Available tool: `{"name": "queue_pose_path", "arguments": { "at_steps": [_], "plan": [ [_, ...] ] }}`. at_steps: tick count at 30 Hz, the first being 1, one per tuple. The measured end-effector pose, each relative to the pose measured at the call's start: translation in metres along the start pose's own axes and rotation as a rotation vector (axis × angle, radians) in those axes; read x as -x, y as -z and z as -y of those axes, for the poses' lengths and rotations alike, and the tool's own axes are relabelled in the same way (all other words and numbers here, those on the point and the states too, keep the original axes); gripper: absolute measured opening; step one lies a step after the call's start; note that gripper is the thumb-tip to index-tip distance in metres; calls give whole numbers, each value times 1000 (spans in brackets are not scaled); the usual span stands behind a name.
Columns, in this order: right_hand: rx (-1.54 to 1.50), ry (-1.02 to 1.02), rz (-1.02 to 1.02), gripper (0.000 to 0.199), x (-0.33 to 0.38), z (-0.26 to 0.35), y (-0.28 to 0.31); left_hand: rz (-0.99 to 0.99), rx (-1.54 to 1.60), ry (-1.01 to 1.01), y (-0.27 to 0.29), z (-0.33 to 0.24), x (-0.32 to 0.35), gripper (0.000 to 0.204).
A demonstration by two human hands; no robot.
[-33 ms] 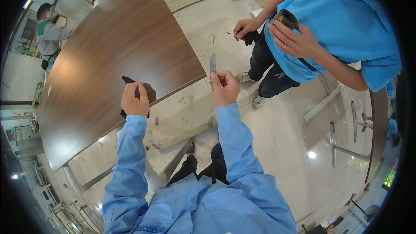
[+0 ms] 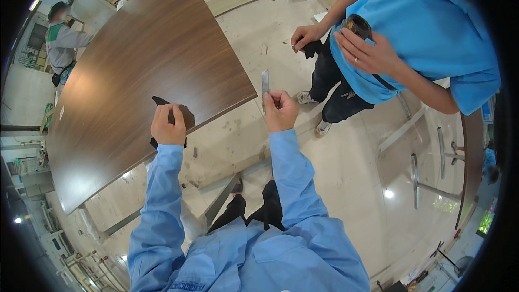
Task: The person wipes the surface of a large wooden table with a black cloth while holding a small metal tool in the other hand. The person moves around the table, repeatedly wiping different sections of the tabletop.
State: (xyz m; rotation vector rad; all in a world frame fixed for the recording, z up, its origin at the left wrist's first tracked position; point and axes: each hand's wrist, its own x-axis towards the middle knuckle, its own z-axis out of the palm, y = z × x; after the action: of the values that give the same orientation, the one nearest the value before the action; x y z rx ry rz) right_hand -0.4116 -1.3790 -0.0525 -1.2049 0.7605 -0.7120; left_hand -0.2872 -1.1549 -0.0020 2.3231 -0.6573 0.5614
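Observation:
My left hand (image 2: 168, 125) is closed over the edge of a wood-grain table top (image 2: 157, 43), pinching a black cloth (image 2: 158, 99) whose ends stick out on either side of the fingers. My right hand (image 2: 280, 111) is raised beyond the board's near right corner. Between its thumb and curled fingers it grips a short, flat grey metal strip (image 2: 265, 81), which points upward and away from me. The strip's lower end is hidden in the fingers.
Close on the right stands a co-worker in a blue shirt (image 2: 416, 38), with a small dark round container (image 2: 357, 25) in one hand. Another person (image 2: 62, 43) is at the board's far left. Metal legs (image 2: 415, 181) stand at right; a grey bar (image 2: 220, 200) lies near my feet.
The right hand and metal strip have shifted very slightly, the strip's top a little lower. The left hand stays on the cloth. The far-left person has moved slightly.

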Motion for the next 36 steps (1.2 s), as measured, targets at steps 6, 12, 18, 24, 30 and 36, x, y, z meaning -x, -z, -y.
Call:
{"name": "queue_pose_path", "arguments": {
  "at_steps": [6,12,18,24,30,36],
  "plan": [
    [-120,-52,69,7,5,1,-1,5,-28,-6,0,0,-2,9],
    [-74,-14,-98,10,15,-4,-17,11,-27,1,-2,2,-1,9],
    [-207,16,-158,11,26,1,-32,1,-17,-14,-4,2,-3,9],
    [-235,0,-214,11,31,-6,-36,18,-32,21,-1,1,-2,9],
    [-205,-59,-265,11,34,-7,-38,12,-12,9,-1,-1,-3,9],
    [-193,60,-198,8,36,-4,-38,9,-4,-7,0,-1,-2,10]
  ]
}}
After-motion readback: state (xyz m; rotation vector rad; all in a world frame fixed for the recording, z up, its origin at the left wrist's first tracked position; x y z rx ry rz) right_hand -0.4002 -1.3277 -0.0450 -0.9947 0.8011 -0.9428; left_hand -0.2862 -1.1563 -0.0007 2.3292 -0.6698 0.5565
